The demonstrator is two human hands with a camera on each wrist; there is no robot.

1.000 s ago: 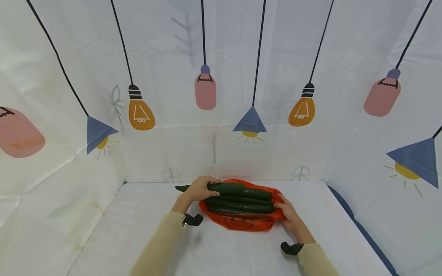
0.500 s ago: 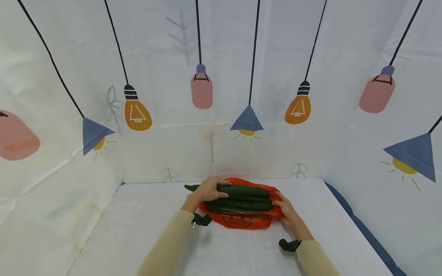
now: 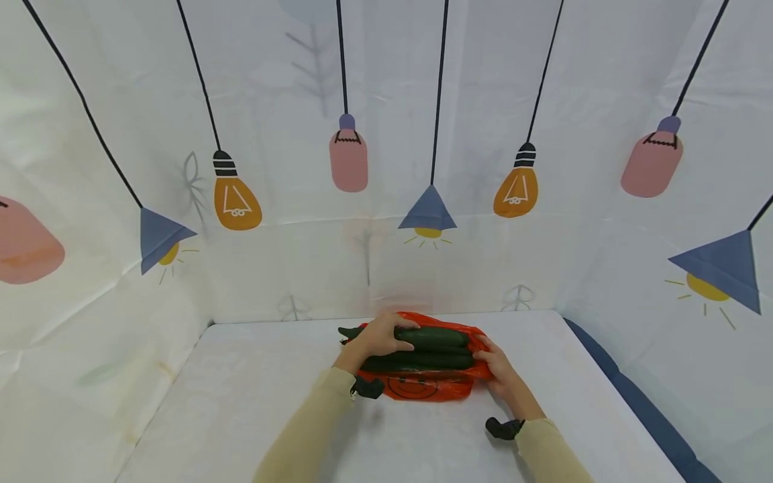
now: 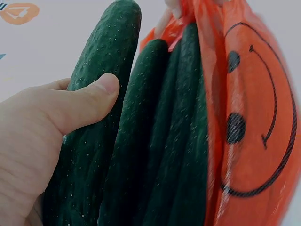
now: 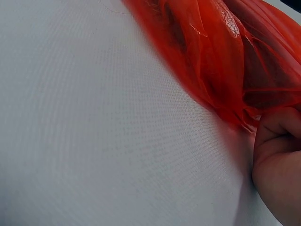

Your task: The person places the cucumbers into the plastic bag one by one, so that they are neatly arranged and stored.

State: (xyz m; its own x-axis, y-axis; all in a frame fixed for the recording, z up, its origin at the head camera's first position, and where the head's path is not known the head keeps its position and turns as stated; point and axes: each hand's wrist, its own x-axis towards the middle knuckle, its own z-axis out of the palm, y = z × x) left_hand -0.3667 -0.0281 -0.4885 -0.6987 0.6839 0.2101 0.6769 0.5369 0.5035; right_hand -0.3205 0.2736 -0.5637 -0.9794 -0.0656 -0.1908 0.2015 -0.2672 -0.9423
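My left hand grips one dark green cucumber, thumb across its near side and fingers hidden behind it. Several more cucumbers lie side by side in a red plastic bag with a smiley face printed on it. The held cucumber lies along the back of this bunch, at the bag's mouth. At the bag's right end, my right hand pinches the gathered red plastic; in the right wrist view its curled fingers are at the crumpled edge of the bag.
A white table carries the bag near its far edge. Behind it hangs a white curtain printed with lamps and bulbs, which also closes in both sides. A dark blue strip runs along the table's right side.
My left hand has slid rightward along with the cucumber it grips, bringing that cucumber's left tip closer to the bag. My right hand stays at the bag's right end. The head view shifted slightly.
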